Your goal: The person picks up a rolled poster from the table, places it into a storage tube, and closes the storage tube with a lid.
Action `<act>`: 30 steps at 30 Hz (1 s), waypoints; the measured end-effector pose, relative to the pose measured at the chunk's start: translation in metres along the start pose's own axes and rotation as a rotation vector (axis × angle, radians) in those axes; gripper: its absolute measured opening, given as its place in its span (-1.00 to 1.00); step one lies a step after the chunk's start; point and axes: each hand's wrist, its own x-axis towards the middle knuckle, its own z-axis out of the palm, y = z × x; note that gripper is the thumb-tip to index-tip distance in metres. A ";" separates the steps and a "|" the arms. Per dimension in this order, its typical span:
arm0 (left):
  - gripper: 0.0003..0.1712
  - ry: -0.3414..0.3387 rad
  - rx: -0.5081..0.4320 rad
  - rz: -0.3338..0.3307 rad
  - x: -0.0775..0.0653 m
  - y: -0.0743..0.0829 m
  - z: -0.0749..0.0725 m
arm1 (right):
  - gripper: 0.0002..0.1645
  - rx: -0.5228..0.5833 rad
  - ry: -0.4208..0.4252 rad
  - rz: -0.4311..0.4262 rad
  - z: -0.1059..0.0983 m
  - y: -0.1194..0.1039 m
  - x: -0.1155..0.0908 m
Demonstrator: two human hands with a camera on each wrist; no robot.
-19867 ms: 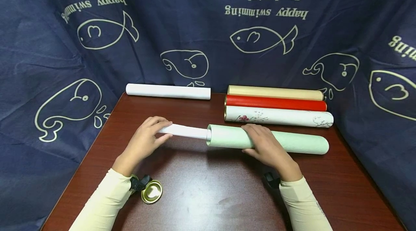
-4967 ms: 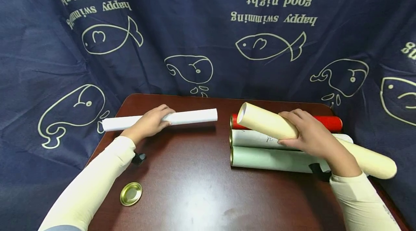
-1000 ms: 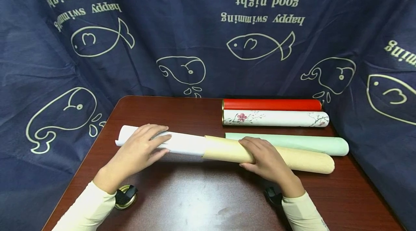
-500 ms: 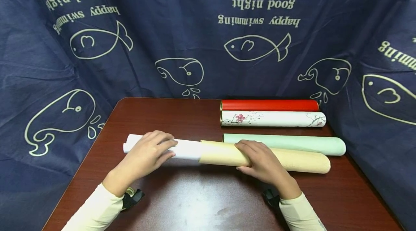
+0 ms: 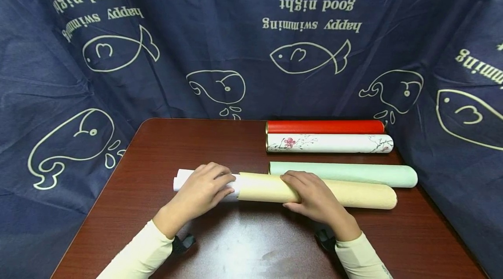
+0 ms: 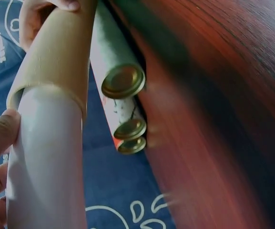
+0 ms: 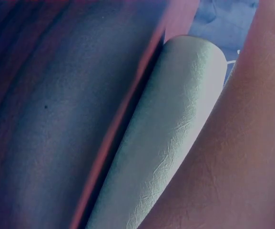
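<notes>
In the head view a white paper roll [image 5: 184, 179] lies partly inside the mouth of a cream-yellow cardboard tube [image 5: 365, 194]. My left hand [image 5: 202, 191] grips the roll close to the tube's opening, fingers over the top. My right hand [image 5: 314, 196] holds the tube around its middle. From the left wrist, the white roll [image 6: 49, 162] fills most of the tube's mouth, with a gap on one side of the rim. My left thumb [image 6: 4, 131] presses the roll right at that rim. The tube's far end is rounded off in the head view.
Behind the yellow tube lies a pale green tube [image 5: 401, 176], its gold end cap [image 6: 123, 81] in place. Farther back are a white tube with printed blossoms [image 5: 338, 143] and a red tube [image 5: 326, 127]. A dark blue curtain [image 5: 235, 21] hangs behind the brown table [image 5: 196, 139].
Over the last second my left hand has moved right, sliding more of the white roll into the yellow tube. Earlier the right hand held a green tube; that tube now lies behind.
</notes>
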 end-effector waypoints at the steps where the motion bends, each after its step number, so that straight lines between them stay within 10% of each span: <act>1: -0.73 -0.001 0.001 -0.001 0.002 0.001 0.001 | -0.13 -0.002 -0.002 0.000 0.000 0.000 0.000; 16: -0.70 0.018 -0.003 0.008 0.005 0.003 -0.006 | -0.12 -0.001 0.009 0.013 0.002 0.000 0.003; 30: -0.42 -0.021 -0.016 -0.174 -0.039 -0.034 -0.049 | -0.14 0.006 -0.010 0.040 -0.002 0.005 0.001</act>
